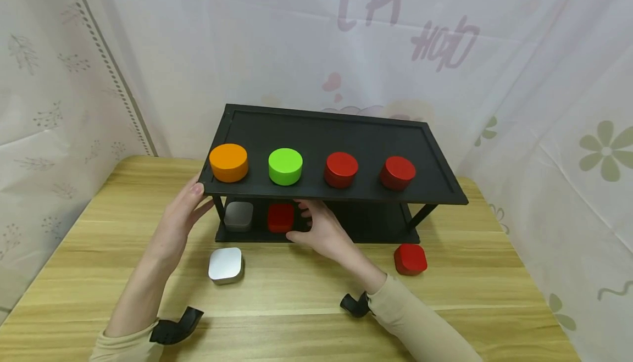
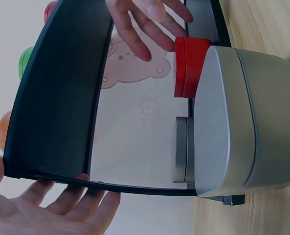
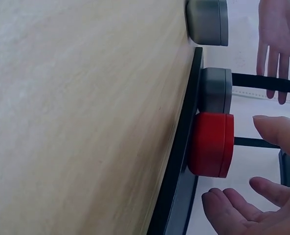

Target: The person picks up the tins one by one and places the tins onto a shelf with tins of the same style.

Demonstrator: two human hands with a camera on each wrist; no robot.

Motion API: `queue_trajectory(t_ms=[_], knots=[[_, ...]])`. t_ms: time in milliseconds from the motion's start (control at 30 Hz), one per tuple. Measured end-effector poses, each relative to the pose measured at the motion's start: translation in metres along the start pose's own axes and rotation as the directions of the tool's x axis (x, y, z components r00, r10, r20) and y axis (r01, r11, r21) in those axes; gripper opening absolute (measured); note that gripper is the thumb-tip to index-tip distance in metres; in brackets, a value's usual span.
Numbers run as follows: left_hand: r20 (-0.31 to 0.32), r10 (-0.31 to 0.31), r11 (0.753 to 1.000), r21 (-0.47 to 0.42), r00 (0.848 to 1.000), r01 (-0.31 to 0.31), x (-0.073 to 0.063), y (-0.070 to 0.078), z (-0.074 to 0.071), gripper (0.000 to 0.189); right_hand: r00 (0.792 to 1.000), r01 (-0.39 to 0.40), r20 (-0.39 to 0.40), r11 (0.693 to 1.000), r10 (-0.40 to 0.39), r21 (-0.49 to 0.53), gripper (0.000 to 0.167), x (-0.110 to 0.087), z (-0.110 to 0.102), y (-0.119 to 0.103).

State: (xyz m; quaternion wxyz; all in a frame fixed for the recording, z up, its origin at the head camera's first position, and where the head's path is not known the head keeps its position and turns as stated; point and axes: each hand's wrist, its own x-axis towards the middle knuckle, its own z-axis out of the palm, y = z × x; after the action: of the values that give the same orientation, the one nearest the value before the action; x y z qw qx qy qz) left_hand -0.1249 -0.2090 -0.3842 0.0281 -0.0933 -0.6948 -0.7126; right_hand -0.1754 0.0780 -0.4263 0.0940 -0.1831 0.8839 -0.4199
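A black two-tier shelf [image 1: 326, 142] stands on the table. My left hand [image 1: 179, 216] rests at its left end, thumb against the upper board's corner and extended fingers along the side frame in the left wrist view. On the lower tier sit a silver rounded-square tin [image 1: 239, 216] and, right of it, a red rounded-square tin [image 1: 280, 218]. My right hand [image 1: 323, 231] reaches in at the lower tier, beside the red tin. In the right wrist view, its thumb and fingers [image 3: 223, 210] are spread, apart from that tin.
Along the upper board's front stand an orange round tin [image 1: 228, 163], a green one [image 1: 285, 166] and two red ones [image 1: 341, 170]. On the wooden table [image 1: 277, 318] before the shelf lie a silver tin [image 1: 225, 266] at left and a red tin [image 1: 410, 259] at right. Printed cloth hangs behind.
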Motion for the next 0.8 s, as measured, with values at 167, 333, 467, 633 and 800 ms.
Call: queue_trajectory(t_ms=[167,333,467,633,800], knots=[[-0.001,-0.003,1.0,0.006,1.0,0.003,0.0,0.0,0.0,0.05,1.0,0.026,-0.012,1.0,-0.026,0.008,0.072,-0.003,0.0,-0.003],[-0.003,-0.004,1.0,0.01,1.0,0.004,-0.001,0.001,0.0,0.05,0.997,0.068,-0.024,0.998,-0.068,0.014,0.073,-0.009,0.002,-0.011],[-0.004,-0.004,1.0,0.009,1.0,0.004,-0.001,0.001,0.0,0.05,0.995,0.101,-0.016,0.995,-0.101,0.019,0.074,-0.014,0.003,-0.018],[-0.002,-0.006,1.0,0.008,1.0,0.006,-0.001,0.001,0.0,0.05,0.994,0.108,0.008,0.993,-0.108,0.049,0.074,-0.02,0.006,-0.024],[0.001,-0.002,1.0,0.008,1.0,0.002,-0.001,0.001,0.0,0.05,0.992,0.115,0.035,0.991,-0.118,0.065,0.075,-0.023,0.009,-0.028]])
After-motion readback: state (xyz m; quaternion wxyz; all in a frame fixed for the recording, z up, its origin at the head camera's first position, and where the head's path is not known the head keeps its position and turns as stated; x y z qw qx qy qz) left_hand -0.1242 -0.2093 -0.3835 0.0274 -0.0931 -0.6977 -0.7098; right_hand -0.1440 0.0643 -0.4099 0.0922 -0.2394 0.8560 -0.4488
